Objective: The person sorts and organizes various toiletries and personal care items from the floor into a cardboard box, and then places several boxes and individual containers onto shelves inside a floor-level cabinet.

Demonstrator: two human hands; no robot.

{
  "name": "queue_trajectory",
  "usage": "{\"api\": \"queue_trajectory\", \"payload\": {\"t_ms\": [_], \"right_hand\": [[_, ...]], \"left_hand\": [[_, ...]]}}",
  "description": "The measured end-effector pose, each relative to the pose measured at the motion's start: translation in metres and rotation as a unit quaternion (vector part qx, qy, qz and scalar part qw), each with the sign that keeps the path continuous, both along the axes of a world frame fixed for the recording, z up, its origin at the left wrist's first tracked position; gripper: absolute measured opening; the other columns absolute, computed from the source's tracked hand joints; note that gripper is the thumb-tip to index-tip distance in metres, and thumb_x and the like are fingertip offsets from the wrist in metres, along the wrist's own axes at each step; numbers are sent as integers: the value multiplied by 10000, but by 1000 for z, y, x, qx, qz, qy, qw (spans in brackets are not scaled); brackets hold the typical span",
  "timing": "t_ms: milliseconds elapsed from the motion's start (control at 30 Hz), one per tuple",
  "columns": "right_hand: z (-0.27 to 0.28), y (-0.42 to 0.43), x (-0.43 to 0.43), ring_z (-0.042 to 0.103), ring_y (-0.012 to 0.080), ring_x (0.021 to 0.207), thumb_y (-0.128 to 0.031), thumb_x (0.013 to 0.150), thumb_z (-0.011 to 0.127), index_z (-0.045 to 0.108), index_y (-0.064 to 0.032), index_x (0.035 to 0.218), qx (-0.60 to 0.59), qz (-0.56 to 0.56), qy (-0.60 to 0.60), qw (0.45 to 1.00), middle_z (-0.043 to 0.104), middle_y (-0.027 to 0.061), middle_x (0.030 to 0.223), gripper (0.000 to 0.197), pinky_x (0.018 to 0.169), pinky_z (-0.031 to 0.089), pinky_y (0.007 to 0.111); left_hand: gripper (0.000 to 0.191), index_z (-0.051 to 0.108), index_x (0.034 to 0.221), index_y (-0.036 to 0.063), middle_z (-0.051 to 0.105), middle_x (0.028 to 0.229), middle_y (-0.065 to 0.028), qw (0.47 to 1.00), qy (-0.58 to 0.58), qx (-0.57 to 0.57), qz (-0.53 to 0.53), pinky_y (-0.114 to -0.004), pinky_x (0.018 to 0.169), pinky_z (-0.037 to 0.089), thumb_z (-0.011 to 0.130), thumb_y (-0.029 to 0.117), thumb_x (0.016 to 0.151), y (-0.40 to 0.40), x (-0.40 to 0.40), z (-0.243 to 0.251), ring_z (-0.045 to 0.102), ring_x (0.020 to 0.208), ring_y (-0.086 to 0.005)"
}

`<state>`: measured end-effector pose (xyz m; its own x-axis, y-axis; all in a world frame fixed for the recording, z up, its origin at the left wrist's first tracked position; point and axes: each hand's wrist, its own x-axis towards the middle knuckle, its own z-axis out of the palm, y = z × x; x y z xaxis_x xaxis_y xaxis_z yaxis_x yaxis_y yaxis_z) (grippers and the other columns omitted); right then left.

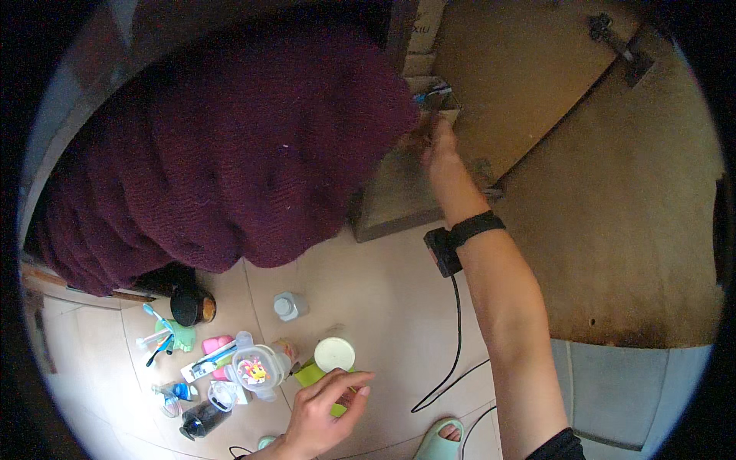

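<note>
My right hand (pixel 441 141) reaches into a shaded cabinet beside a small open box (pixel 451 112) with blue and white items in it; its fingers are blurred and dark, so any hold is unclear. A black strap with a device and cable is around that wrist. My left hand (pixel 330 405) hovers low in the view, thumb and fingers apart, with nothing seen between them. Under and behind it are a yellow-green object (pixel 310 374) and a round pale lid (pixel 334 354). A clear plastic container with a cartoon lid (pixel 254 371) stands to the left.
Maroon cloth (pixel 247 138) hangs across the upper left. A wooden cabinet door (pixel 627 230) stands at the right. On the tiled floor are a white bottle (pixel 287 306), a dark-lidded jar (pixel 192 306), a green toothbrush cup (pixel 183 335) and a dark bottle (pixel 204 420). Black cable (pixel 458 333) trails down.
</note>
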<state>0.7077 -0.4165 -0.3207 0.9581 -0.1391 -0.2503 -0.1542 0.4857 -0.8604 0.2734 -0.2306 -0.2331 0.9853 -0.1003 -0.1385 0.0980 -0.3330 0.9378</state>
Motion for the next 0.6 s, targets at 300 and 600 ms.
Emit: {"api": "queue_trajectory", "payload": {"t_ms": [300,600], "right_hand": [[-27,6,13,599,280,1010,-280,969,490,612,-112,1153,131,-70,-57,987,628,72,1141,278,853,534,473],[-8,42,-166,605,190,804,-221,978,446,614,-107,1114,9,-167,4,986,652,61,950,245,676,485,329]], "left_hand": [[202,673,1106,-11,677,881,-115,1000,2,-2,-10,-271,616,588,636,-11,908,4,-4,2,713,698,-168],[209,674,1069,30,681,856,-76,999,-40,4,13,-280,595,558,675,1,861,23,-30,23,680,653,-158]]}}
